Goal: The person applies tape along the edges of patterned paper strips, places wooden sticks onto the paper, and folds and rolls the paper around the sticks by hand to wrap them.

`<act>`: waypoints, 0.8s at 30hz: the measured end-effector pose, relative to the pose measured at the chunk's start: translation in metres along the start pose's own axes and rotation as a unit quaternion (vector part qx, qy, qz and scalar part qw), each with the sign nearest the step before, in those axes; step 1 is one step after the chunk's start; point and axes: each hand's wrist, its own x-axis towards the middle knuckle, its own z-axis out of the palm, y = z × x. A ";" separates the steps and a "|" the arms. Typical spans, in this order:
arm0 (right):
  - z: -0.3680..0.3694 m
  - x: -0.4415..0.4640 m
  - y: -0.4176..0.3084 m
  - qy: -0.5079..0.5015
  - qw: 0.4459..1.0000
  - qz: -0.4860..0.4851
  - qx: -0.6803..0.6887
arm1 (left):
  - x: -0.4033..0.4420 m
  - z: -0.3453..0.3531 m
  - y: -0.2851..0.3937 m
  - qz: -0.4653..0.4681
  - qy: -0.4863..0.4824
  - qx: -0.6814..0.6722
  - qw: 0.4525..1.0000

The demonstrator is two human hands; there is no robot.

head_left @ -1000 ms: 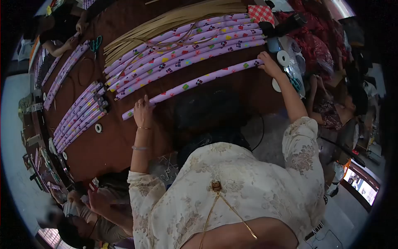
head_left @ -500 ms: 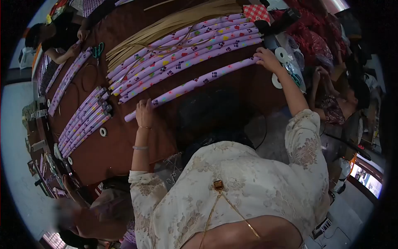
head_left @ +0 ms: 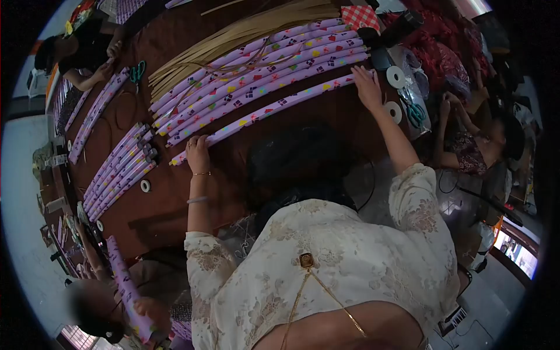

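Observation:
A long purple roll of patterned wrapping paper (head_left: 279, 107) lies slantwise on the brown-covered table in front of me. Near its left end, my left hand (head_left: 198, 154) is closed over it, fingers bent on top. My right hand (head_left: 368, 91) rests at the right end, fingers stretched out over the roll. Just beyond lie several matching rolls (head_left: 256, 91) side by side, close to the held one. What my fingertips do underneath is hidden.
Flat brown strips (head_left: 192, 63) lie behind the rolls. Shorter rolls (head_left: 119, 169) and a tape roll (head_left: 145, 186) are left. Tape rolls (head_left: 395, 77) and green-handled scissors (head_left: 415, 114) sit right. A person at lower left holds a purple roll (head_left: 123, 280); others sit around.
Both hands have moved the roll slightly away from me, towards the other rolls. My right fingers have straightened. At lower left, another person's purple roll has come into view.

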 end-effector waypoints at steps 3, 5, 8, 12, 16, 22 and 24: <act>0.004 -0.005 -0.051 -0.034 0.999 -0.021 0.020 | 0.002 -0.002 -0.002 0.010 -0.020 -0.006 1.000; 0.003 -0.007 -0.081 -0.054 0.995 -0.053 0.062 | 0.002 -0.001 -0.003 0.002 -0.027 -0.011 1.000; -0.001 -0.009 -0.104 -0.068 0.990 -0.094 0.078 | 0.004 -0.002 -0.003 -0.002 -0.035 -0.022 0.999; -0.005 -0.011 -0.096 -0.067 0.984 -0.163 0.040 | 0.006 -0.005 -0.003 0.013 -0.030 -0.046 0.998; -0.015 -0.012 -0.048 -0.079 0.992 -0.085 -0.055 | 0.006 -0.011 0.000 -0.005 -0.036 -0.046 0.998; -0.006 -0.014 0.034 -0.019 0.990 0.049 -0.132 | 0.005 -0.007 -0.003 -0.009 -0.038 -0.051 0.998; -0.003 -0.014 0.033 -0.014 0.990 0.057 -0.130 | 0.006 -0.005 -0.005 -0.005 -0.036 -0.048 0.998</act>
